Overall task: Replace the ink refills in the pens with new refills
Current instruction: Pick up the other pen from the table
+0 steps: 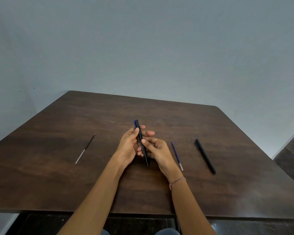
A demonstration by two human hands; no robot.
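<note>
Both hands hold one dark pen with a blue cap end (137, 123) above the middle of the table. My left hand (127, 146) grips its upper part with thumb and fingers. My right hand (157, 150) pinches the pen's lower barrel, whose tip points toward me. A thin black refill (85, 148) lies on the table to the left. To the right lie a blue refill (176, 155) and, further right, a second dark pen (205, 156).
The dark brown wooden table (227, 192) has its near edge close to my body and a rounded far right corner. A plain grey wall stands behind it. A thread bracelet (177, 180) circles my right wrist.
</note>
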